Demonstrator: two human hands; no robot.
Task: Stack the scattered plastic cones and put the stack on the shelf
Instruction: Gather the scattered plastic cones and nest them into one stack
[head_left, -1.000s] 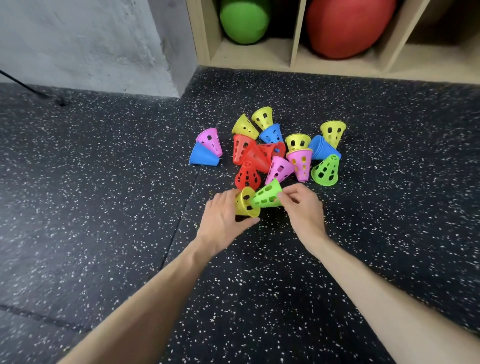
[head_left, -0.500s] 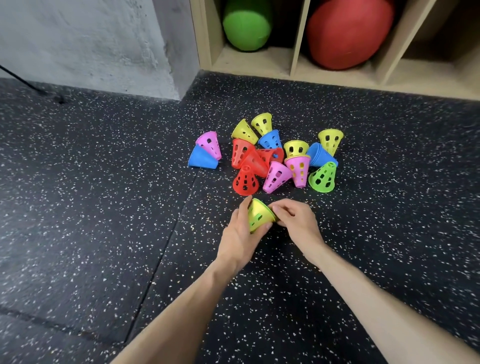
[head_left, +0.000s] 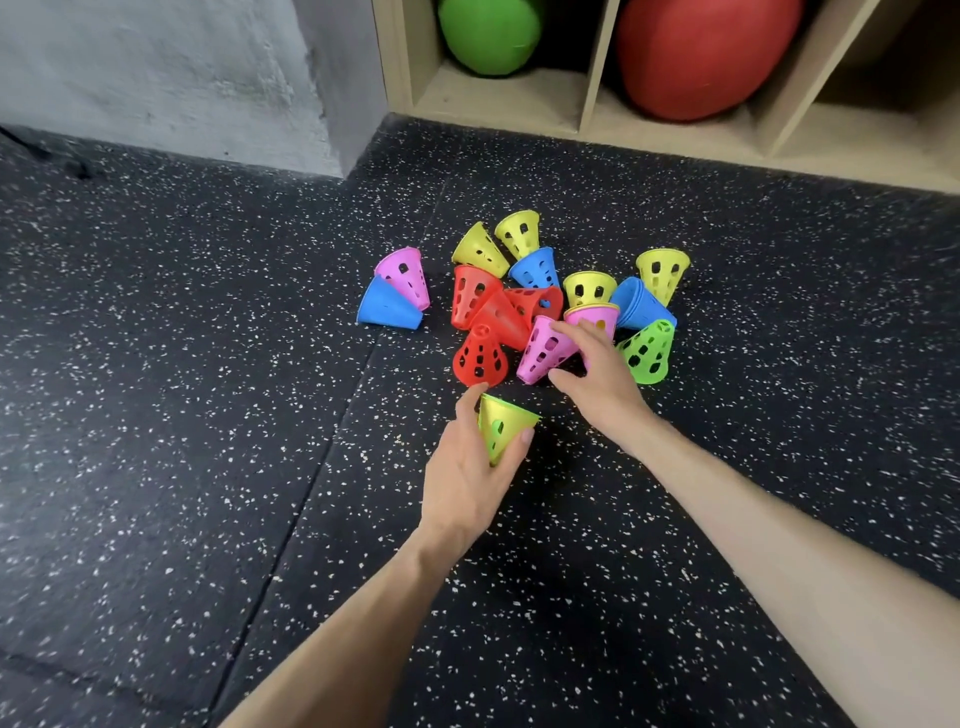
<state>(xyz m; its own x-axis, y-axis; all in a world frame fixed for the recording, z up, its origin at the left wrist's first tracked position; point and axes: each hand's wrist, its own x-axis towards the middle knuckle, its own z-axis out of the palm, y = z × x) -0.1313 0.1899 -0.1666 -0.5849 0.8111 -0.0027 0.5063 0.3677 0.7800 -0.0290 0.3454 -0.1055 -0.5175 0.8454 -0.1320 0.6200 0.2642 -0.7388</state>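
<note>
My left hand (head_left: 470, 467) grips a small nested stack of a yellow cone with a green one inside (head_left: 501, 423), wide end up. My right hand (head_left: 597, 371) reaches over the pile with spread fingers, its fingertips and thumb on either side of a pink cone (head_left: 545, 351) lying on the floor. Several more perforated cones lie scattered beyond: a red cone (head_left: 480, 358), a green cone (head_left: 647, 353), blue cones (head_left: 641, 304), yellow cones (head_left: 662, 270), and a pink-and-blue pair (head_left: 397, 293) at the left.
A wooden shelf (head_left: 592, 88) stands at the far edge, with a green ball (head_left: 488, 34) and a red ball (head_left: 701, 52) in its lower cubbies. A grey wall corner (head_left: 332, 104) juts out at the left. The floor is black speckled rubber matting.
The green cone has been pushed fully into the yellow one. My right hand let go of it and moved forward to the pink cone; my left hand keeps the stack.
</note>
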